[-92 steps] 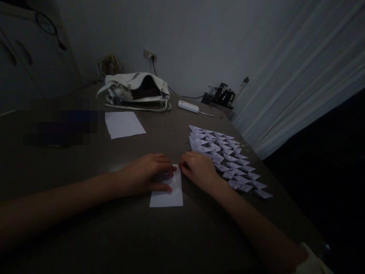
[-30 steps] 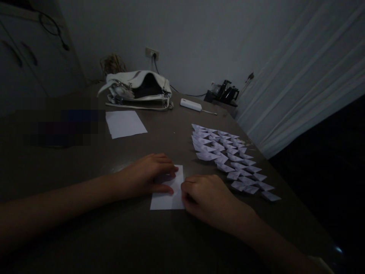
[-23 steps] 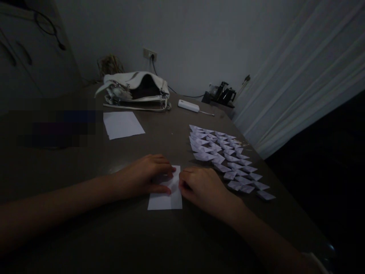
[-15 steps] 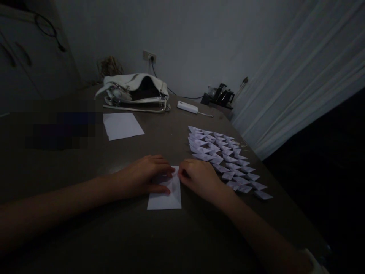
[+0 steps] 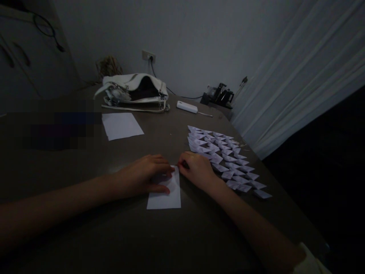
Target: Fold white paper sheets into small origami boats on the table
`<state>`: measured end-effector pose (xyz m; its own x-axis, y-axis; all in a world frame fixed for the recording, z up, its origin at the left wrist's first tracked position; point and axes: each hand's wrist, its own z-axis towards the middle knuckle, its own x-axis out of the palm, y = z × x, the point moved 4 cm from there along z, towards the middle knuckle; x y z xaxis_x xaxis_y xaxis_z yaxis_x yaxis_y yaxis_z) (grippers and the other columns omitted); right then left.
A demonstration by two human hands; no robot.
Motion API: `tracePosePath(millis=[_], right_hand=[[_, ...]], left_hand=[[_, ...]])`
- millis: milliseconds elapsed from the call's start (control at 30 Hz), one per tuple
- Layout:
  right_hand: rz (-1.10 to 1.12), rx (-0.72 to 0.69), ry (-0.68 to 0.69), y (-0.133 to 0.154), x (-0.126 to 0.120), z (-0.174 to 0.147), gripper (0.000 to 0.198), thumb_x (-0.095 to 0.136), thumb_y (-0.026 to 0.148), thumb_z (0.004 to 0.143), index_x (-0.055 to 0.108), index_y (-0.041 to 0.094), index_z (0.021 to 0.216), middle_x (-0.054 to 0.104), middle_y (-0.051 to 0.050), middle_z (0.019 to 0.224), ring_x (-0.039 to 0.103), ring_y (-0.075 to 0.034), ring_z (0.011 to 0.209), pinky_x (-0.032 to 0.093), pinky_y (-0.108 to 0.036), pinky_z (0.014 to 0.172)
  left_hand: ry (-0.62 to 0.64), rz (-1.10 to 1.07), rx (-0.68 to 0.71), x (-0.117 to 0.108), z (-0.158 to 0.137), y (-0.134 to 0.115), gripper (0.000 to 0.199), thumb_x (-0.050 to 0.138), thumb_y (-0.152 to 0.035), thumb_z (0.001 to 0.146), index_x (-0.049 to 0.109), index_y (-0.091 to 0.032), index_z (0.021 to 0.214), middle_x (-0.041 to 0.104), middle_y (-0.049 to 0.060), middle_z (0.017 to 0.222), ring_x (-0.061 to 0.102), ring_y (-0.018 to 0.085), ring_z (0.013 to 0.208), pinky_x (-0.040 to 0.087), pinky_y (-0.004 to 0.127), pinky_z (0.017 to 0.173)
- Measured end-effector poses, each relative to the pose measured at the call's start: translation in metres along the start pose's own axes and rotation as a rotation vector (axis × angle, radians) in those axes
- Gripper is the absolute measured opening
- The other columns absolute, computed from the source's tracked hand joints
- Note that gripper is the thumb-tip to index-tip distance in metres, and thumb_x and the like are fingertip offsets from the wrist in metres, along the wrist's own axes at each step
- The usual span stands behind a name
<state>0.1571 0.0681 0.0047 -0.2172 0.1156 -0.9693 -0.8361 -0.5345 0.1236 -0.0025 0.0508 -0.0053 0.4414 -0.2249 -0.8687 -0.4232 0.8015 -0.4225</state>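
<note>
A folded white sheet of paper (image 5: pixel 165 199) lies on the dark table in front of me. My left hand (image 5: pixel 149 175) rests over its upper left part, thumb spread away from the bent fingers, pressing it down. At the paper's top right corner, my right hand (image 5: pixel 198 169) is closed in a pinch, fingertips on the right edge. The left hand covers the paper's upper left area. To the right of my right hand stand several folded white paper pieces (image 5: pixel 232 166), pointed and set in close rows.
A square white sheet (image 5: pixel 122 126) lies further back at left. Behind it sits an open white handbag (image 5: pixel 135 93). A white device with a short cable (image 5: pixel 187 107) lies at the back. Dark kitchen appliances (image 5: pixel 222 95) stand by the wall, beside a pale curtain (image 5: pixel 285 68).
My right hand has slid up along the paper's right edge to the top corner. The left hand keeps its place on the paper.
</note>
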Motion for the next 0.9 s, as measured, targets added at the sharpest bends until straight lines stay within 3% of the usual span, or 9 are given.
tracePosePath(millis=[233,900], right_hand=[[0.057,-0.032,-0.04,-0.003,-0.002,-0.001,0.007,0.055,0.018,0.084,0.061,0.016,0.081,0.063,-0.001,0.079,0.056,-0.012,0.073,0.034,-0.023,0.064],[-0.053,-0.289,0.24,0.026,-0.025,-0.023,0.008,0.056,0.018,0.086,0.062,0.016,0.081,0.067,-0.002,0.084,0.058,-0.014,0.074,0.034,-0.025,0.061]], left_hand=[[0.02,-0.001,-0.021,0.001,-0.001,0.001,0.036,0.063,-0.044,0.083,0.062,-0.017,0.107,0.061,0.008,0.101,0.056,0.021,0.094,0.043,0.031,0.08],[0.014,0.012,-0.008,-0.001,-0.001,-0.001,0.038,0.064,-0.043,0.082,0.062,-0.016,0.109,0.062,0.007,0.096,0.056,0.022,0.092,0.044,0.031,0.079]])
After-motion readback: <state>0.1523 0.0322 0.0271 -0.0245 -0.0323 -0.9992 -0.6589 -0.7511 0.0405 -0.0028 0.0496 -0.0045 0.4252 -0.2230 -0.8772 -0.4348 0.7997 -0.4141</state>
